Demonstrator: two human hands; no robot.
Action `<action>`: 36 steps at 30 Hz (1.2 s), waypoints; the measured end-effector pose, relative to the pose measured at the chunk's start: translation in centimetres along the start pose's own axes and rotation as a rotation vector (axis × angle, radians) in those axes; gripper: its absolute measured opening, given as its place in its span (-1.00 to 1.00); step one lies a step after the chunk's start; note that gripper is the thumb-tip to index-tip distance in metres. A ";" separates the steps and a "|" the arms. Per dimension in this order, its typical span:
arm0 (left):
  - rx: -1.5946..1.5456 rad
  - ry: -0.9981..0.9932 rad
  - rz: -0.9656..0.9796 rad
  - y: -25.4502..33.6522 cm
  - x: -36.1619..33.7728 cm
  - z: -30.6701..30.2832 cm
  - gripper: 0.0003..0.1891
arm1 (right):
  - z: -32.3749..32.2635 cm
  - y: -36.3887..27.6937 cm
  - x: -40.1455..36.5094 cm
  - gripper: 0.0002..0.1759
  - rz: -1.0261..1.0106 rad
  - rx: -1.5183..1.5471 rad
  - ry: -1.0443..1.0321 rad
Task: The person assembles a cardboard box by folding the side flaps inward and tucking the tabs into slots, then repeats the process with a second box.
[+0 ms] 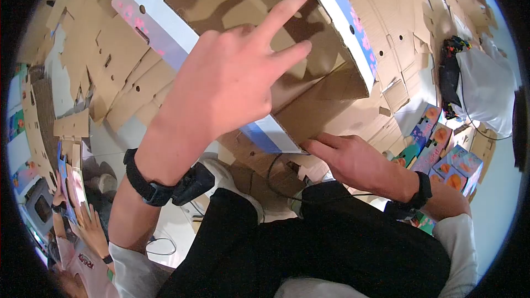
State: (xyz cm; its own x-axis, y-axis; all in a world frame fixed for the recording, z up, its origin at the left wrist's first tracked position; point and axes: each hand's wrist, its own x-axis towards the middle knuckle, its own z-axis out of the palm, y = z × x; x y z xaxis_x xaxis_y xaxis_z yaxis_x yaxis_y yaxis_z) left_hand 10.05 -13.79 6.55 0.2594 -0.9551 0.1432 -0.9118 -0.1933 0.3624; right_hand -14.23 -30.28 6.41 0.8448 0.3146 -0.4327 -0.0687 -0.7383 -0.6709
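Observation:
An open cardboard box [320,96], brown inside with white, blue and pink-flowered outer edges, is tilted in front of me. Over its opening reaches my left hand [226,74], palm down with two fingers stretched apart. Its longest outstretched finger comes up to the box's right white edge; whether it touches is hard to tell. My right hand [353,160] pinches the near lower corner of the box between thumb and fingers. Dark straps with small black devices sit on both wrists.
Flattened cardboard sheets [127,72] cover much of the floor. Printed boxes [455,168] stand at the right, near a white bag [486,80]. At lower left, another person's hands [91,229] hold a printed carton [69,176]. A black cable [270,174] hangs by my legs.

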 end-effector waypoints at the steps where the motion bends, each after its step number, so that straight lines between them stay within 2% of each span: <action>1: 0.005 -0.007 0.000 0.0 0.0 0.0 -0.36 | -0.5 -0.4 0.0 -0.42 0.002 -0.020 -0.013; 8: 0.064 -0.065 0.035 0.0 0.0 -0.7 -0.40 | -3.5 -2.6 0.2 -0.46 -0.049 -0.245 -0.028; 12: 0.099 -0.096 0.025 0.3 0.0 -0.6 -0.44 | -4.8 -3.0 0.6 -0.56 -0.023 -0.317 -0.044; 15: 0.072 -0.036 0.049 0.2 0.2 0.7 -0.47 | -4.0 -1.3 1.0 -0.65 -0.038 -0.351 -0.045; 18: 0.134 -0.157 -0.030 -0.4 0.3 3.3 -0.51 | -3.8 -0.2 1.7 -0.73 -0.085 -0.443 -0.042; 21: 0.141 0.015 0.068 -1.4 0.2 5.5 -0.75 | -4.7 -0.6 2.6 -0.74 -0.106 -0.488 0.001; 24: 0.130 0.108 0.105 -1.4 0.0 5.4 -0.78 | -4.9 -0.6 3.0 -0.70 -0.115 -0.481 0.054; 27: 0.120 0.070 0.140 -1.8 -0.8 5.7 -0.65 | -5.0 -0.7 3.0 -0.70 -0.154 -0.454 0.080; 30: 0.119 0.187 0.184 -1.9 -0.9 6.0 -0.71 | -5.3 -0.6 3.4 -0.71 -0.216 -0.437 0.110; 32: 0.088 0.070 0.172 -2.1 -0.6 5.8 -0.80 | -5.0 -0.8 3.9 -0.70 -0.289 -0.373 0.172; 35: 0.093 -0.056 0.145 -2.1 0.6 6.1 -0.90 | -3.9 -2.3 5.8 -0.66 -0.384 -0.359 0.139; 36: 0.101 -0.089 0.139 -2.1 1.3 6.4 -0.90 | -3.1 -2.2 7.0 -0.67 -0.446 -0.347 0.248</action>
State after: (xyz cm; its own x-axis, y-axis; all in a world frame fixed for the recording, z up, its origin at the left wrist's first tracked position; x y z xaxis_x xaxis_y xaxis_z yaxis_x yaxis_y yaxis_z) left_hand 10.23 -16.04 0.09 0.1032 -0.9894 0.1022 -0.9654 -0.0749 0.2498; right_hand -6.57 -28.30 6.70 0.8535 0.5204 0.0258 0.4612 -0.7315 -0.5022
